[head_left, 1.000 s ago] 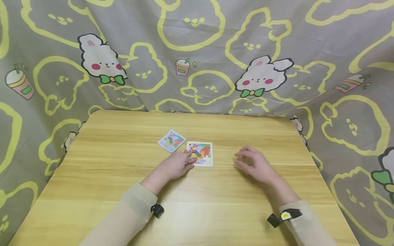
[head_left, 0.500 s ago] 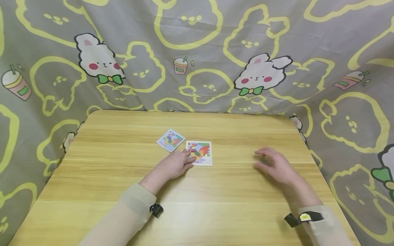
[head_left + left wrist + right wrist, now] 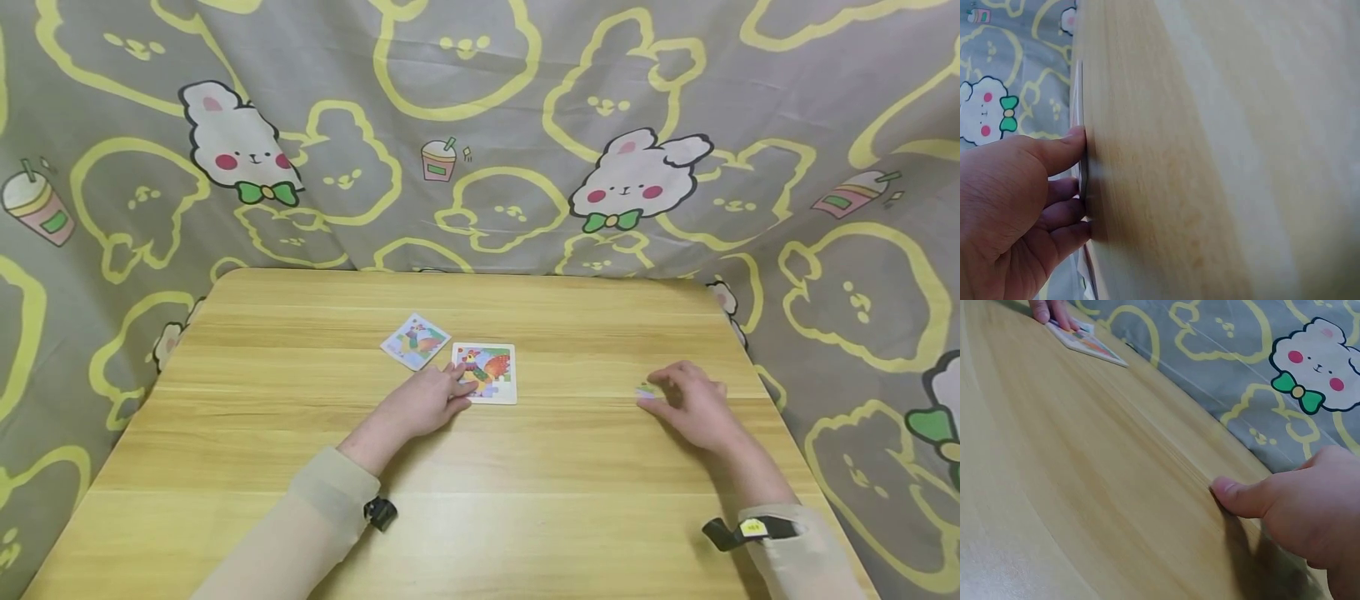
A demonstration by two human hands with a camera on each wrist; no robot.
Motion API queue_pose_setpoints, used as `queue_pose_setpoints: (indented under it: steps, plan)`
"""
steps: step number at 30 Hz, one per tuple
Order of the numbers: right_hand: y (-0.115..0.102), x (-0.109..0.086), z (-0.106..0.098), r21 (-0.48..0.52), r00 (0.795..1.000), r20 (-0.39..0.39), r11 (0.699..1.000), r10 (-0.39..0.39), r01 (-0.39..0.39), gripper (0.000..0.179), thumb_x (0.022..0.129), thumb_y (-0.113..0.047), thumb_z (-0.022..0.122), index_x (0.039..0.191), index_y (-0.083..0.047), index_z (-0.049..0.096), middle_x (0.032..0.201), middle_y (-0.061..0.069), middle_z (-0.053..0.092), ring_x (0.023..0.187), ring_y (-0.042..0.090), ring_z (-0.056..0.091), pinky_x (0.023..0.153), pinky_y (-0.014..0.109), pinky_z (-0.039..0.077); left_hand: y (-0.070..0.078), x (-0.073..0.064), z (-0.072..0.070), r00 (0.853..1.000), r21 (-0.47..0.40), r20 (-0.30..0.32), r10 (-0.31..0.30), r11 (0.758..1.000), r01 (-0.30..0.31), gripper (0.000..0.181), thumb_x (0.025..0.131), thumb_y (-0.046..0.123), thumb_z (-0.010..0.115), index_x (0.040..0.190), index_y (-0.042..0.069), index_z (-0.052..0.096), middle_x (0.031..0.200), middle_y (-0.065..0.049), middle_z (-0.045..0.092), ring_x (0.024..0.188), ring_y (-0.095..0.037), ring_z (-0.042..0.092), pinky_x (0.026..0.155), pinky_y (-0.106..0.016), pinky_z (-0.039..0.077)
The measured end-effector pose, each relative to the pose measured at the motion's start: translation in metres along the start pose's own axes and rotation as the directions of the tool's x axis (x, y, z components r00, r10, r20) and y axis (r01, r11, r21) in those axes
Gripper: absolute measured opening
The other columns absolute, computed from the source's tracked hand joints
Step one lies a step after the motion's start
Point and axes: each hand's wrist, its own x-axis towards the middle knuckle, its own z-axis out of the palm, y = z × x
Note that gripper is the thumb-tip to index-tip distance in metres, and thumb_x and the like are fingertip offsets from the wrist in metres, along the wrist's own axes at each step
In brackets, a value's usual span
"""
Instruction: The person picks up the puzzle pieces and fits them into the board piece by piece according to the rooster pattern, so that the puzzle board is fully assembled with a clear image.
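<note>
A square jigsaw puzzle point(image 3: 487, 372) with a colourful hen picture lies flat in its white-bordered tray, partly filled, with pale gaps at its lower right. My left hand point(image 3: 431, 400) holds the tray's left side, thumb at the near edge and fingers over the picture. In the left wrist view the thumb point(image 3: 1063, 153) meets the thin edge, fingers bent below. Far to the right, my right hand point(image 3: 690, 404) pinches a small green and lilac puzzle piece point(image 3: 646, 390) between thumb and forefinger, low at the tabletop. In the right wrist view its thumb point(image 3: 1235, 495) hides the piece.
Left of the puzzle, a matching picture card point(image 3: 416, 342) lies turned at an angle, near the left fingers. The wooden table point(image 3: 525, 517) runs back to a grey curtain point(image 3: 352, 50) printed with rabbits. Black camera straps point(image 3: 753, 529) sit on the wrists.
My right hand has moved rightward away from the puzzle and closed its fingers at the small piece, which now shows between them. My left hand has stayed on the puzzle.
</note>
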Motion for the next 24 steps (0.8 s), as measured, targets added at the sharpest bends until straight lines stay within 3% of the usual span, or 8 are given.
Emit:
queue_pose_setpoints:
  steps: [9,14,20,24]
  plan:
    - [0.002,-0.003,0.003,0.074,0.999,0.004,0.997,-0.032,0.031,0.025,0.095,-0.019,0.083,0.111,-0.005,0.071,0.114,0.013,0.062,0.110,0.038,0.055,0.091,0.069,0.023,0.000,-0.001,0.000,1.000,-0.007,0.004,-0.014,1.000,0.014,0.037,0.107,0.027,0.067,0.141,0.012,0.069,0.155,-0.024,0.048,0.140,-0.043,0.051,0.118,-0.052,0.039]
    - [-0.004,-0.003,0.007,0.071,0.999,0.008,0.996,-0.047,0.046,0.026,0.096,-0.013,0.080,0.114,-0.004,0.064,0.101,0.007,0.069,0.091,0.028,0.061,0.084,0.050,0.025,0.000,-0.001,-0.001,1.000,-0.007,0.003,-0.009,1.000,0.009,0.037,0.107,0.026,0.067,0.140,0.012,0.069,0.154,-0.025,0.048,0.139,-0.043,0.051,0.118,-0.053,0.039]
    - [-0.006,-0.006,0.015,0.087,0.998,-0.048,0.995,-0.038,0.042,0.028,0.097,-0.010,0.079,0.119,-0.001,0.064,0.087,0.000,0.064,0.077,0.019,0.055,0.080,0.043,0.026,0.001,-0.001,-0.001,1.000,-0.006,0.002,-0.009,1.000,0.009,0.037,0.107,0.026,0.067,0.141,0.011,0.069,0.154,-0.025,0.048,0.139,-0.043,0.051,0.117,-0.053,0.040]
    - [-0.004,-0.008,0.021,0.065,0.987,-0.127,0.992,-0.097,0.106,0.021,0.095,-0.004,0.080,0.114,-0.002,0.070,0.087,-0.002,0.068,0.076,0.015,0.059,0.081,0.040,0.037,-0.001,0.000,0.001,1.000,-0.007,-0.014,0.009,1.000,-0.009,0.036,0.107,0.025,0.067,0.140,0.011,0.070,0.153,-0.026,0.050,0.138,-0.044,0.053,0.117,-0.052,0.041]
